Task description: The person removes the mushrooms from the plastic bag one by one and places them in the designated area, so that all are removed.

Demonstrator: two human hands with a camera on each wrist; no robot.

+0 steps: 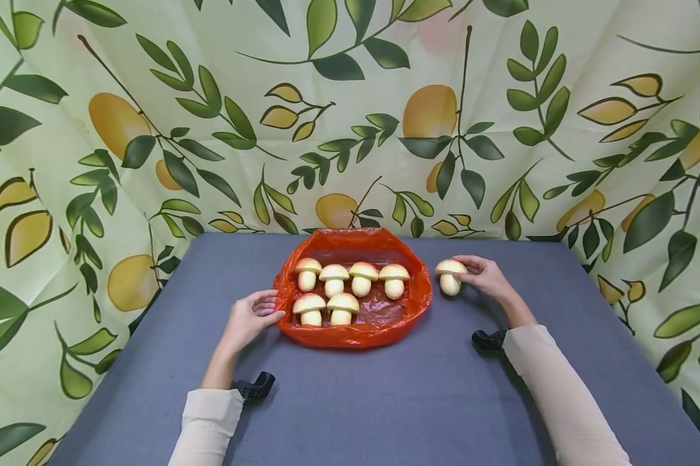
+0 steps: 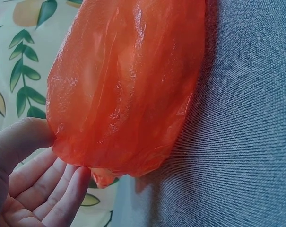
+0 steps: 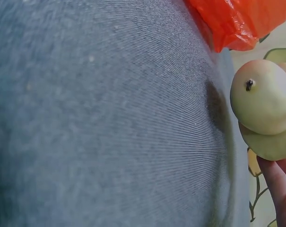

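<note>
A red plastic bag (image 1: 355, 335) lies with its mouth spread wide on the table. Inside it sit several toy mushrooms (image 1: 334, 275) with cream stems and reddish-tinged caps, in two rows. My left hand (image 1: 247, 323) holds the bag's left rim, the thumb at its edge and the other fingers by the outer side in the left wrist view. Just right of the bag, my right hand (image 1: 482, 275) grips another toy mushroom (image 1: 450, 285) by its cap, stem pointing toward me. In the right wrist view the stem end (image 3: 263, 97) shows a small dark mark.
A blue-grey cloth covers the table (image 1: 384, 401). Behind and at the sides hangs a curtain (image 1: 373, 90) printed with leaves and yellow fruit. Black wrist mounts (image 1: 256, 386) sit at both cuffs, close over the cloth.
</note>
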